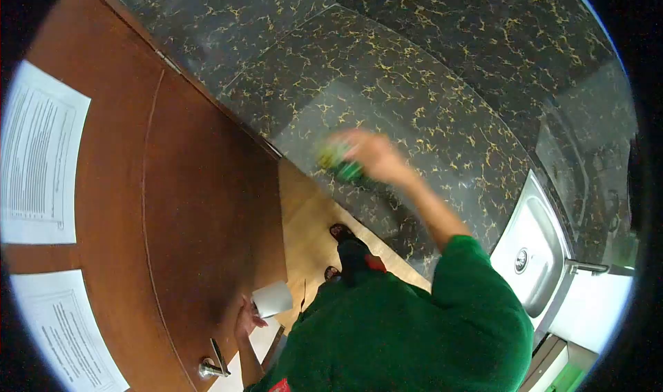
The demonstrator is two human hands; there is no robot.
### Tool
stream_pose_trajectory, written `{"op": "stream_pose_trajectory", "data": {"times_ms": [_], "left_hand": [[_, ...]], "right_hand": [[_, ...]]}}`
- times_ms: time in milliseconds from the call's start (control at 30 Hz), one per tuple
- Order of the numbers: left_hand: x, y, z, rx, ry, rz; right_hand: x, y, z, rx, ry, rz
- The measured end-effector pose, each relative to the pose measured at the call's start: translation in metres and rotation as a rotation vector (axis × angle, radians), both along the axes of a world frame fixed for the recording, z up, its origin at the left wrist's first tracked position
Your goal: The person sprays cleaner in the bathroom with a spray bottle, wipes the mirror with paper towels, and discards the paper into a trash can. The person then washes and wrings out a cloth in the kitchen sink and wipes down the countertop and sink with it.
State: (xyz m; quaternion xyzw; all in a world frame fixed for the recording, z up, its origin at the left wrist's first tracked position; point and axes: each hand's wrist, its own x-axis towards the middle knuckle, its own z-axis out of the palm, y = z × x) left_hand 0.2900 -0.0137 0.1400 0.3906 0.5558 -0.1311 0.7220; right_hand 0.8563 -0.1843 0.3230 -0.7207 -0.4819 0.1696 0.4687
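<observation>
Over the dark marbled countertop [442,136], my right hand [376,157] is wrapped round a blurred green and yellow item [338,161], near the counter's left edge. Motion smears both the hand and the item, so what the item is cannot be made out. Low on the left, beside the brown door, my left hand [248,319] holds a white object [273,299], which looks like a cup or a roll. Its fingers curl at the object's lower left side.
A steel sink [545,261] with a tap [587,266] is at the right. The brown door [200,206] has a metal handle [213,368] and two printed sheets [45,157]. Wooden floor [300,212] and my feet show below the counter edge.
</observation>
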Motion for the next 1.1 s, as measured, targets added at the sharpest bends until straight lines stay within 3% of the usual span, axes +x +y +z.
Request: {"op": "stream_pose_trajectory", "data": {"times_ms": [67, 100, 133, 167, 200, 233, 267, 300, 367, 400, 433, 467, 500, 533, 600, 633, 700, 767, 900, 1000, 1100], "left_hand": [[-0.034, -0.017, -0.01, 0.133, -0.149, -0.014], [-0.05, -0.021, -0.018, 0.113, 0.047, -0.089], [-0.056, -0.03, -0.014, 0.128, 0.054, -0.089], [-0.056, -0.044, 0.001, 0.142, 0.059, -0.082], [-0.057, -0.054, 0.015, 0.094, 0.056, -0.046], [-0.057, -0.063, 0.028, 0.046, 0.052, -0.012], [-0.056, -0.066, 0.039, 0.003, 0.049, 0.018], [-0.058, -0.068, 0.047, -0.011, 0.025, -0.001], [-0.067, -0.072, 0.041, 0.004, -0.093, 0.007], [-0.064, -0.068, 0.04, -0.015, -0.109, -0.033], [-0.054, -0.058, 0.033, -0.027, -0.142, -0.078], [-0.053, -0.049, 0.02, 0.02, -0.13, -0.102], [-0.027, -0.046, 0.037, 0.104, -0.165, -0.097], [-0.027, -0.029, 0.021, 0.038, -0.221, -0.118], [0.046, -0.031, 0.077, -0.045, -0.202, 0.181], [0.056, -0.013, 0.071, -0.063, -0.307, 0.075], [0.091, 0.01, 0.082, 0.007, -0.56, -0.099], [0.137, 0.006, 0.128, 0.079, -0.619, -0.085], [0.184, 0.023, 0.163, 0.258, -0.849, -0.104], [0.214, 0.035, 0.194, 0.509, -0.849, -0.144], [0.263, 0.052, 0.228, 0.796, -0.854, -0.224]], "right_hand": [[0.056, -0.045, 0.036, 0.127, 0.069, -0.264], [0.092, -0.066, 0.034, 0.038, 0.032, -0.394], [0.133, -0.086, 0.021, -0.058, -0.123, -0.426], [0.164, -0.1, -0.003, -0.151, -0.105, -0.47], [0.255, -0.127, -0.111, -0.196, -0.134, -0.454], [0.231, -0.116, -0.123, -0.672, -0.777, -0.714], [0.214, -0.084, -0.111, -0.651, -0.811, -0.828], [0.181, -0.046, -0.07, -0.604, -0.59, -0.674], [0.164, 0.021, -0.117, -0.279, -0.681, -0.412], [0.132, 0.048, -0.131, -0.229, -0.789, -0.316], [0.079, 0.065, -0.098, -0.339, -0.621, -0.192], [0.047, 0.074, -0.105, -0.295, -0.741, -0.145], [0.018, 0.072, -0.107, -0.286, -0.729, -0.083], [-0.009, 0.061, -0.106, -0.219, -0.706, -0.014], [-0.049, 0.014, -0.099, -0.17, -0.653, 0.054], [-0.071, -0.011, -0.091, -0.179, -0.618, 0.066], [-0.107, -0.085, -0.071, -0.299, -0.574, -0.065], [-0.143, -0.166, -0.048, -0.476, -0.491, -0.232], [-0.196, -0.314, -0.037, -0.881, -0.315, -0.637], [-0.198, -0.333, -0.044, -0.961, -0.409, -0.742], [-0.167, -0.257, -0.04, -0.962, -0.408, -0.759]]}}
